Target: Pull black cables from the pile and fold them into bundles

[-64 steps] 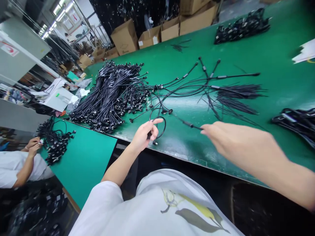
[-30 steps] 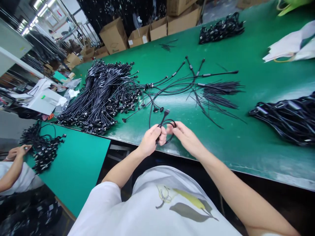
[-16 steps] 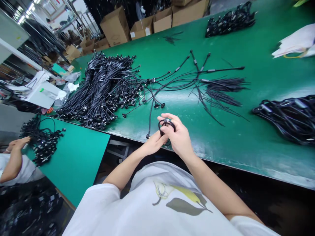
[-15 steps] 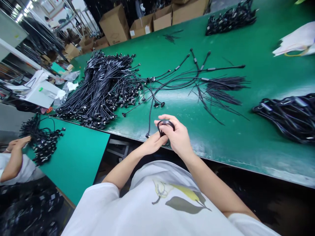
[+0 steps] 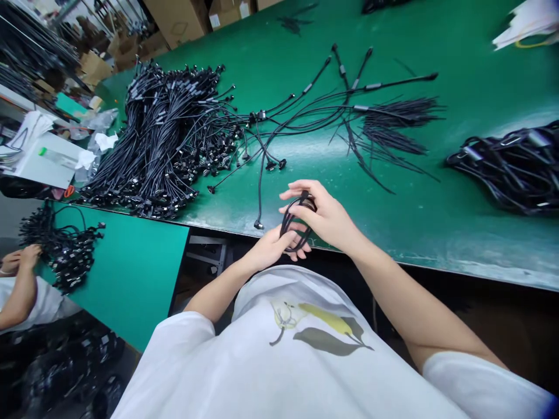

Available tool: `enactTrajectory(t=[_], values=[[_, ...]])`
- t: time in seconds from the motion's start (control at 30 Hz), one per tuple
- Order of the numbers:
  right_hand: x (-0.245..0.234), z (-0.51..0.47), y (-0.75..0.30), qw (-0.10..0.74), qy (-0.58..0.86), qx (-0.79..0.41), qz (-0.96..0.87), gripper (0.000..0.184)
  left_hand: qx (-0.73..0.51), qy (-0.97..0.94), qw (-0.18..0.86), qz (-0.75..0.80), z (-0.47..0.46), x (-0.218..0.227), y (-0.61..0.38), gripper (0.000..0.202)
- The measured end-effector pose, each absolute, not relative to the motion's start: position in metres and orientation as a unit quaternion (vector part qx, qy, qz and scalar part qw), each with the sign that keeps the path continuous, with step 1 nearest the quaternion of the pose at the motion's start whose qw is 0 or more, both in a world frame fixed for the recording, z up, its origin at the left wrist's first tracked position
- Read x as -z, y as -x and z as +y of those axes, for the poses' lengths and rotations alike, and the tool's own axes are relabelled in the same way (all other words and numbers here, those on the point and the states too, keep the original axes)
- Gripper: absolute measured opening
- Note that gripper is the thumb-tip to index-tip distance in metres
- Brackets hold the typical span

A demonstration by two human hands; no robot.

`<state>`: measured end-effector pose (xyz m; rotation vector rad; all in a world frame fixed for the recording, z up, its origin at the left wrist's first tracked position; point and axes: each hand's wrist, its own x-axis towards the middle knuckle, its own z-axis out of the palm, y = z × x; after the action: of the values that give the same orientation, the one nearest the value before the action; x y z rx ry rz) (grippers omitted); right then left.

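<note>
Boxes (image 5: 178, 22), insides unseen, beyond handheld cable (image 5: 285, 222)

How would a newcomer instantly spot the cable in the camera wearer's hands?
Find the long green table, then its near edge, in front of the white shirt. There, the left hand and right hand hold the coiled cable. Its small, round loops set it apart from the uncoiled cable pile on the left and the larger looped bundle on the right.

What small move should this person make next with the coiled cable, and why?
Perhaps close the left hand snugly around the coiled cable, freeing the right hand: both hands hold it, no tie shows around it, and thin black strands lie on the green table.
</note>
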<state>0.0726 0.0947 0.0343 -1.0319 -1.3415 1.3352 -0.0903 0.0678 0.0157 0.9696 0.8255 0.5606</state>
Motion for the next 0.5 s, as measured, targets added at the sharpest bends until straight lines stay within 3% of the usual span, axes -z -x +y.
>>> enactTrajectory(t=[0.13,0.4,0.5], values=[[-0.022,0.093,-0.090,0.418,0.411,-0.622,-0.519,0.025,-0.244,-0.450,0.752,0.416,0.077,-0.021,0.104,0.038],[-0.033,0.070,-0.063,0.527,0.342,-0.727,-0.277,0.038,-0.180,-0.449,0.807,0.339,0.062,-0.013,0.089,0.028],[-0.038,0.067,-0.053,0.555,0.365,-0.702,-0.256,0.049,-0.170,-0.436,0.816,0.339,0.056,-0.010,0.082,0.027]])
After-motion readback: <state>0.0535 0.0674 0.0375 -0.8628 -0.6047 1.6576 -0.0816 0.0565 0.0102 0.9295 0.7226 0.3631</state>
